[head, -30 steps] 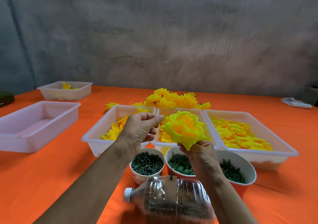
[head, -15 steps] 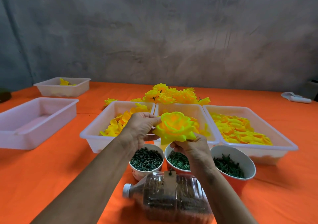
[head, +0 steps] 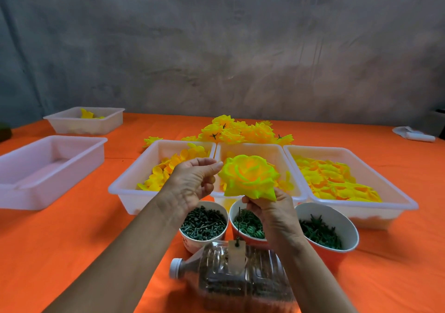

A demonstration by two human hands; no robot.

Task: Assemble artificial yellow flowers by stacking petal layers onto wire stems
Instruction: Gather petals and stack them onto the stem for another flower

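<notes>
A layered yellow flower (head: 249,176) is held up over the middle tray. My right hand (head: 269,210) grips it from below at its base. A thin dark wire stem (head: 238,226) stands upright just below, fixed in a tag on the plastic bottle (head: 238,279). My left hand (head: 192,180) sits just left of the flower, thumb and forefinger pinched together at the petals' left edge; I cannot tell whether they pinch a petal. Loose yellow petal layers fill the left tray (head: 125,187) and the right tray (head: 395,204).
Three paper cups of small green parts, left cup (head: 187,240), middle cup (head: 234,226) and right cup (head: 346,228), stand in front of the trays. Finished flowers (head: 243,131) are piled behind them. Two more white trays, the nearer (head: 48,168) and the farther (head: 84,120), lie at the left on the orange cloth.
The flower has turned so that its face tilts more up toward me. Both hands stay at it, with my left fingertips still at its left edge.
</notes>
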